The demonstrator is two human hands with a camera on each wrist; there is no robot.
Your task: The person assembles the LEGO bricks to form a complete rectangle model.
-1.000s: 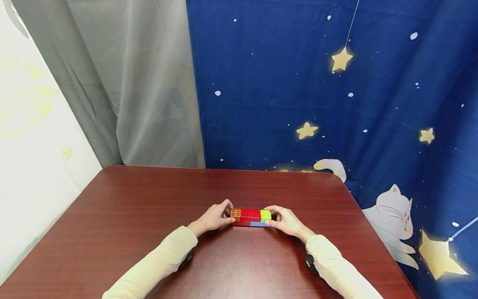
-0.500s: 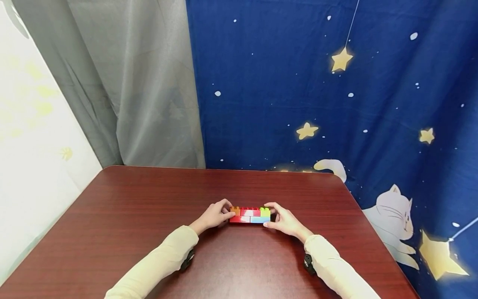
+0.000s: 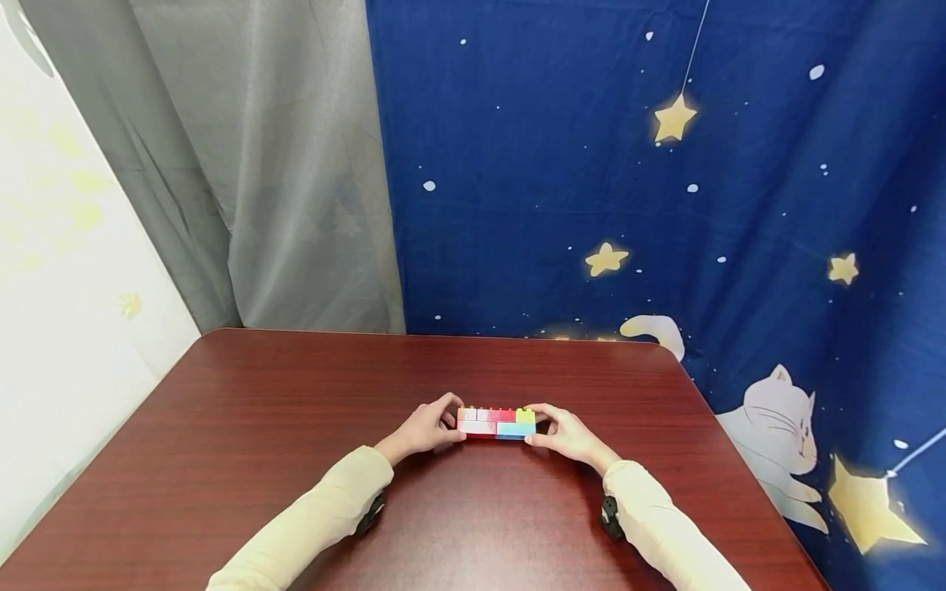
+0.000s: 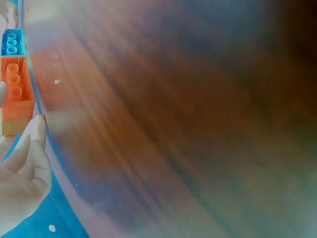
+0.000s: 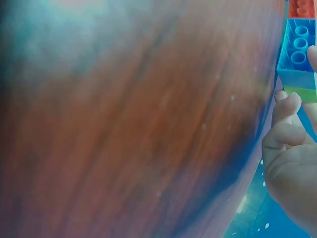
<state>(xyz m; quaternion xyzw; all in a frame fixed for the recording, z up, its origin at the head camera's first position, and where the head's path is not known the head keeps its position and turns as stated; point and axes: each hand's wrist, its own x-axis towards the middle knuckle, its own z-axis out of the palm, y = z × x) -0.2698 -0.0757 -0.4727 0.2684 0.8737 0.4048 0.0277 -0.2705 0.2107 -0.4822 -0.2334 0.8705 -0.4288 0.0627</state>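
A two-row bar of toy building bricks is held between both hands, its front face turned up toward the head camera. In its top row I see an orange, a red and a lime-green brick; below them sit a red and a blue brick. My left hand grips the left end, thumb in front and fingers behind. My right hand pinches the right end likewise. Hollow undersides of the red brick and blue brick show in the wrist views.
A dark red-brown table lies under the hands. Behind it hang a grey curtain and a blue curtain with stars and a cat. A white patterned panel stands at left.
The brick bar has tilted back: its studs faced up toward the head camera one second ago, and now its front face does. Both hands have kept their hold and barely shifted.
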